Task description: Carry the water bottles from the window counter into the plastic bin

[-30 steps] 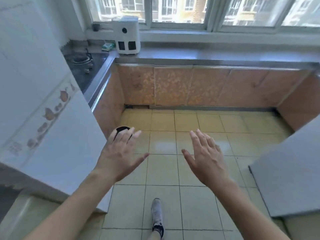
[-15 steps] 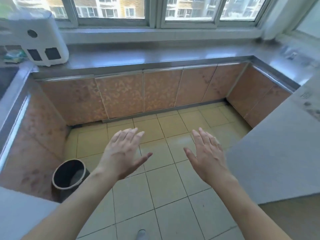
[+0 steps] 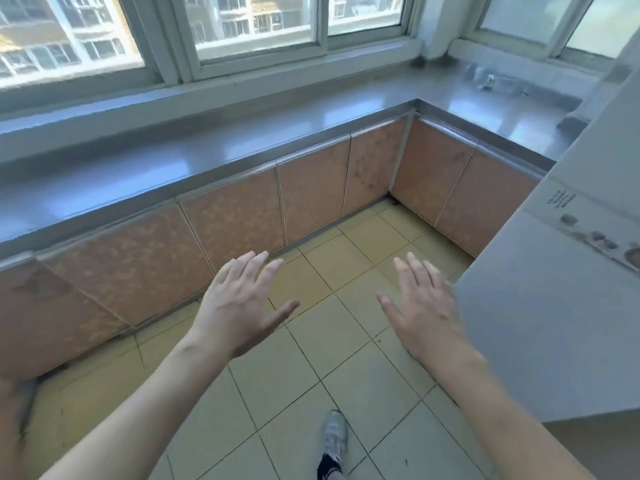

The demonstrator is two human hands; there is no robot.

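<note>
Left hand: centre of frame, fingers straight and spread, palm down, holding nothing; posture the same as half a second ago.
Right hand: just right of centre, fingers straight, thumb out, holding nothing; likewise unaltered.
Window counter: grey steel top running from the left edge to the upper right, where it turns a corner toward the lower right. Against the earlier frames, the view has swung rightward: the white appliance that stood at the upper left and the dark round bin on the floor at lower left have both left the frame, and the counter's corner now sits right of centre.
Water bottles and plastic bin: neither appears in this view.
Cabinet doors: orange-brown mottled panels under the counter.
Floor: yellowish tiles; one shoe, pale, at bottom centre.
White appliance top: right edge, carrying a small block of print and a row of knobs; the writing is too small to read.
Window: top of frame, apartment blocks outside.
</note>
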